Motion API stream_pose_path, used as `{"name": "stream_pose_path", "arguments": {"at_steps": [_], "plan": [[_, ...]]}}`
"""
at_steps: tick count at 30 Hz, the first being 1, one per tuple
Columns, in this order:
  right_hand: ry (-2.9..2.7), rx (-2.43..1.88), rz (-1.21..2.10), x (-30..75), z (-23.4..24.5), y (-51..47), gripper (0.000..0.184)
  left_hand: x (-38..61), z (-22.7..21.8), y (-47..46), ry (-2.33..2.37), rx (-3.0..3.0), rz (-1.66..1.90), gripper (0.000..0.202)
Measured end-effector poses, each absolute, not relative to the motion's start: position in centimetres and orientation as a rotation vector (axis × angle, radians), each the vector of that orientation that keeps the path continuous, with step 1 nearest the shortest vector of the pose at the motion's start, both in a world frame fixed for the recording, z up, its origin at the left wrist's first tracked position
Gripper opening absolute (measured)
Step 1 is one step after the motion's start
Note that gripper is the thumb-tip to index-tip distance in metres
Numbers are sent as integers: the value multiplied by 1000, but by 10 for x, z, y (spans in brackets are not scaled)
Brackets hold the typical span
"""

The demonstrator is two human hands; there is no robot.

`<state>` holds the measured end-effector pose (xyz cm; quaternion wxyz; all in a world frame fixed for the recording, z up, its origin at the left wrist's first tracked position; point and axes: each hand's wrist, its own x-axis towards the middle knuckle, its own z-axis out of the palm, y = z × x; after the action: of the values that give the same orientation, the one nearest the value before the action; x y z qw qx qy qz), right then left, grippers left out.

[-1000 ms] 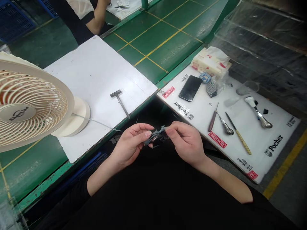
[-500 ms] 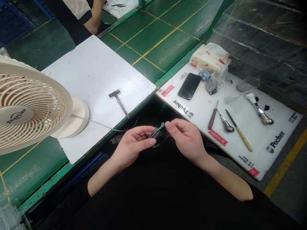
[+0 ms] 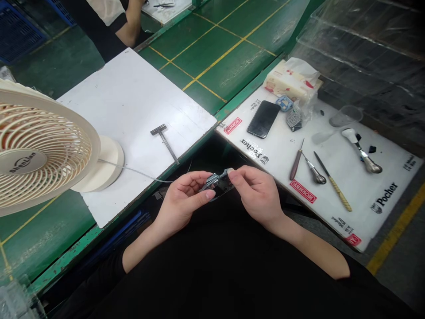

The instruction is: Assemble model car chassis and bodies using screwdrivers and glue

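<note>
Near the frame's centre, the left hand (image 3: 182, 195) and right hand (image 3: 260, 192) pinched a dark part (image 3: 215, 180) between fingers (image 3: 203, 197), likely for steadiness.

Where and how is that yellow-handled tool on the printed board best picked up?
Probably by the middle of its yellow handle, coming from above and the right: the handle lies nearest, the slim dark blade points away, and a silver-ended tool lies to the left.

The left hand (image 3: 182, 197) and right hand (image 3: 260, 195) partly cover the dark grey part (image 3: 215, 180), its finer details blurred. The left edge crops the fan (image 3: 38, 160), the top edge a co-worker (image 3: 122, 24). Dark specks (image 3: 292, 141) are too tiny to identify.
</note>
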<state>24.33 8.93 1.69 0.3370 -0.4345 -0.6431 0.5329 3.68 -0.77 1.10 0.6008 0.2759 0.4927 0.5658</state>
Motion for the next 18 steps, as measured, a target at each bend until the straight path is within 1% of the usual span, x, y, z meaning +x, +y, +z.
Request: {"name": "stream_pose_path", "arguments": {"at_steps": [5, 11, 18], "plan": [[-1704, -1104, 1299, 243, 16, 89, 40, 36, 10, -9, 1096, 682, 1318, 45], [-1751, -1125, 1259, 242, 19, 87, 45, 38, 8, -11, 1234, 651, 1322, 30], [-1739, -1147, 1341, 240, 21, 86, 51, 42, 10, -11, 1301, 630, 1351, 30]]}}
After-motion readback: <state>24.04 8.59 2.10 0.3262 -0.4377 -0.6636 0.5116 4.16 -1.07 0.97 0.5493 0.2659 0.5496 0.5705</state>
